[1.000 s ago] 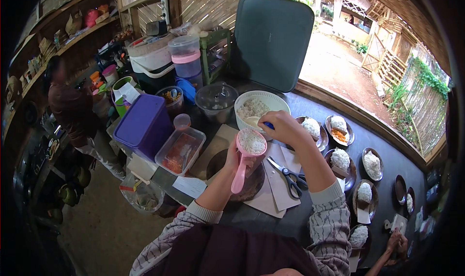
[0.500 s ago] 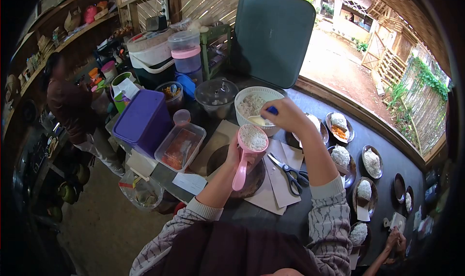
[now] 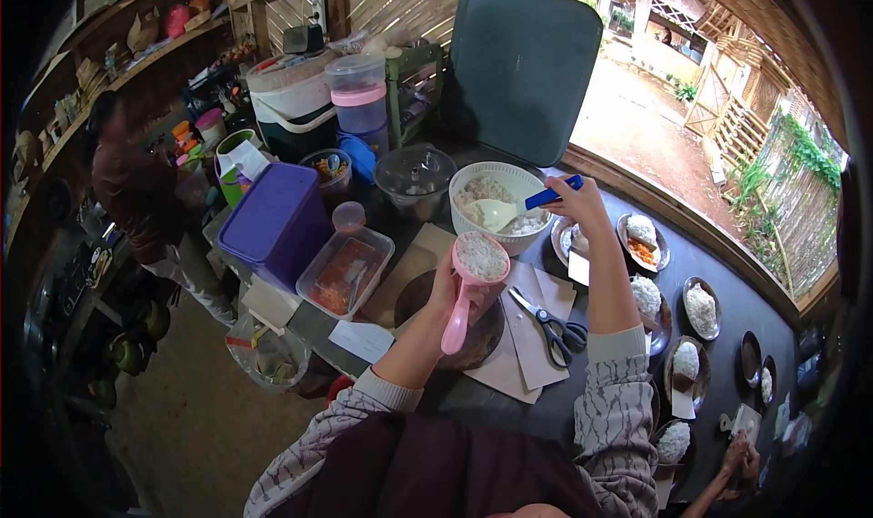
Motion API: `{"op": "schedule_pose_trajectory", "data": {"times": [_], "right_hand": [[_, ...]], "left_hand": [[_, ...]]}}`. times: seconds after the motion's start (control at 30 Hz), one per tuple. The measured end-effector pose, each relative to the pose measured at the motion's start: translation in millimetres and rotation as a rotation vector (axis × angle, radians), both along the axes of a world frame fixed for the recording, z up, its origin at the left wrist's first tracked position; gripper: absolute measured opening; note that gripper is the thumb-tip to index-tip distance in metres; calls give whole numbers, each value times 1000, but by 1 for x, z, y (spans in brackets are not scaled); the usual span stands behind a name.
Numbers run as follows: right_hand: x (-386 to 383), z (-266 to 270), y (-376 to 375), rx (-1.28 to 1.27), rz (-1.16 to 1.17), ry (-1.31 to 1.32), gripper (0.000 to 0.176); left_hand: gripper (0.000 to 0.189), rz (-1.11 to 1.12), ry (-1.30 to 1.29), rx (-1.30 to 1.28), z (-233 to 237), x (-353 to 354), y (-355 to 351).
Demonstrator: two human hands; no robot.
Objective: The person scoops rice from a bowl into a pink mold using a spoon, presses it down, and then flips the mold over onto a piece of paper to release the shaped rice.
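Observation:
My left hand (image 3: 447,289) is closed around a pink scoop (image 3: 456,325) whose cup is filled with white rice (image 3: 481,256). The scoop is held level in front of a white basket (image 3: 518,178) of rice. Between the fingers of my right hand (image 3: 576,201) is the blue handle of a rice paddle (image 3: 496,213). Its pale blade lies inside the basket against the rice. Below the scoop are a round dark board (image 3: 423,286), brown paper sheets (image 3: 496,372) and black-handled scissors (image 3: 551,325).
Several dark plates with rice mounds (image 3: 700,307) stand along the right side. Another person's hands (image 3: 741,456) hold a small board at lower right. A purple box (image 3: 275,216) and a clear container (image 3: 364,261) are on the left. A second person (image 3: 136,186) stands at far left.
My right hand has moved right and turned, so the paddle's blue handle and blade now show in the basket. The left hand still holds the rice-filled scoop in nearly the same place.

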State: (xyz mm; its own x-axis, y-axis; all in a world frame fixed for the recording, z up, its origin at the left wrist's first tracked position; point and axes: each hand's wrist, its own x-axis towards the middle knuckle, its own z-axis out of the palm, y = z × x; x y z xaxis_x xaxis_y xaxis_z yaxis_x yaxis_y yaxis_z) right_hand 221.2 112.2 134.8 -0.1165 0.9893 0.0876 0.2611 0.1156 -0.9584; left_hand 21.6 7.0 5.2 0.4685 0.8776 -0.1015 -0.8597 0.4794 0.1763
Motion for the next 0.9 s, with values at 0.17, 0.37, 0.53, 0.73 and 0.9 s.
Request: {"op": "schedule_pose_trajectory", "data": {"times": [0.17,0.37,0.53,0.73,0.9], "right_hand": [[24,8,-8,61,-79,-39,29],[45,44,-74,230,-59,35,29],[33,50,-152,402,31,-218,15],[20,42,-220,1017,302,-661,21],[18,32,-238,1196,355,-758,24]], "left_hand": [[60,60,86,-24,3,-2,-1],[61,82,78,-47,10,1,-9],[59,-40,-71,28,18,3,-17],[62,-78,-62,77,26,2,-21],[59,-161,-162,92,23,4,-22]]}}
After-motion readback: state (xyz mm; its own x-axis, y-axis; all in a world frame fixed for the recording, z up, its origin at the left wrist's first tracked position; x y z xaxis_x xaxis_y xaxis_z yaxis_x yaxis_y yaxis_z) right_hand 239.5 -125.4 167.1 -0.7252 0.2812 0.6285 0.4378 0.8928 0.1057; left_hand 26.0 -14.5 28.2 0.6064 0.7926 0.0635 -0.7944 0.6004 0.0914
